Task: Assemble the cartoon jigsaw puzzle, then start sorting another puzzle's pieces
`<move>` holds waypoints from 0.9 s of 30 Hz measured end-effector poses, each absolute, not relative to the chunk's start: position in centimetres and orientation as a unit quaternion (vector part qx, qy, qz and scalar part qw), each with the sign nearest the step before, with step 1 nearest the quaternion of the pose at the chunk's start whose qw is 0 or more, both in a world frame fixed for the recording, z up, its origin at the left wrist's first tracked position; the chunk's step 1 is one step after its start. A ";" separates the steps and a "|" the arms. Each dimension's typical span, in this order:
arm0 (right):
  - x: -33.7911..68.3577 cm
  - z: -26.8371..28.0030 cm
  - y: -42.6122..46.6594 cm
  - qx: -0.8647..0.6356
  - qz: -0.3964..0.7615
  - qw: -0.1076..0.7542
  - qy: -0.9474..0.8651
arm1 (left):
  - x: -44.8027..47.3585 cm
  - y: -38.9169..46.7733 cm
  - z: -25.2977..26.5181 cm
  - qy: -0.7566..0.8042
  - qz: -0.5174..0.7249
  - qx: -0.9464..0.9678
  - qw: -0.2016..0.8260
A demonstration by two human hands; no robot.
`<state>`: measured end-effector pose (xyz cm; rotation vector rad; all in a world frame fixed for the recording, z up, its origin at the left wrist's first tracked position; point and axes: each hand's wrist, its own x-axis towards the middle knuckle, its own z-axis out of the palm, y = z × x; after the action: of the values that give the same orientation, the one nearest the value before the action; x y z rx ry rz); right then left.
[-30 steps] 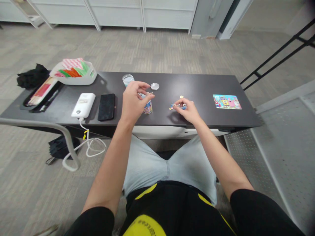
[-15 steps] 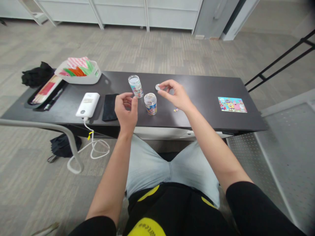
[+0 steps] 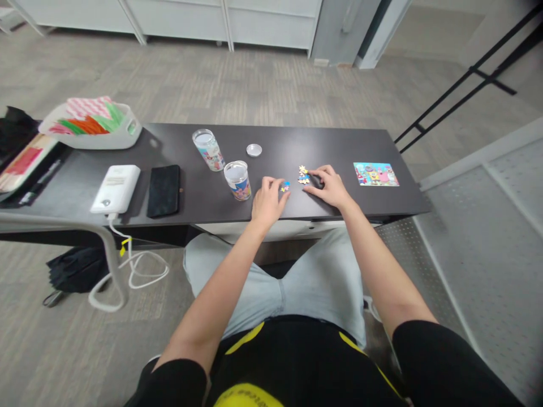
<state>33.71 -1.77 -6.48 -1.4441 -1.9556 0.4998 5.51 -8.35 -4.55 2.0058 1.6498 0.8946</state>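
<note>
Two small loose groups of jigsaw puzzle pieces lie on the dark table, a left group (image 3: 285, 186) and a right group (image 3: 302, 176). My left hand (image 3: 267, 202) rests beside the left group, thumb and fingers apart and curved around it. From the other side, my right hand (image 3: 331, 187) reaches to the right group with thumb and forefinger spread at its edge. Left of my hands stand two clear cans with cartoon prints, a nearer can (image 3: 238, 182) and a farther can (image 3: 208, 151). A round lid (image 3: 254, 150) lies flat behind the hands.
A cartoon picture card (image 3: 376, 174) lies on the table (image 3: 339, 144) at right. Toward the left are a black phone (image 3: 164, 191), a white power bank (image 3: 116, 189) with a cable, and a white basket (image 3: 106, 140) of colourful items. A curved grey bar (image 3: 111, 254) crosses the table's left front.
My right hand has let go of the lid, now on the table, and moved to the puzzle pieces. My left hand has moved right, away from the cans. More pieces show; the view has shifted right.
</note>
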 end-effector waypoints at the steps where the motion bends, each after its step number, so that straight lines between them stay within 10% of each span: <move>1: 33.6 -6.5 -1.7 -0.548 0.188 0.318 -0.751 | 5.6 -7.6 -4.4 0.599 0.304 0.715 0.194; 27: 30.5 -6.1 0.8 -0.520 0.154 0.257 -0.799 | 8.0 -3.9 -2.2 0.513 0.116 0.836 0.157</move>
<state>30.46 0.78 -6.12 -1.4118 -2.1683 0.4183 8.02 -3.95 -2.16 2.3909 1.4685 0.3331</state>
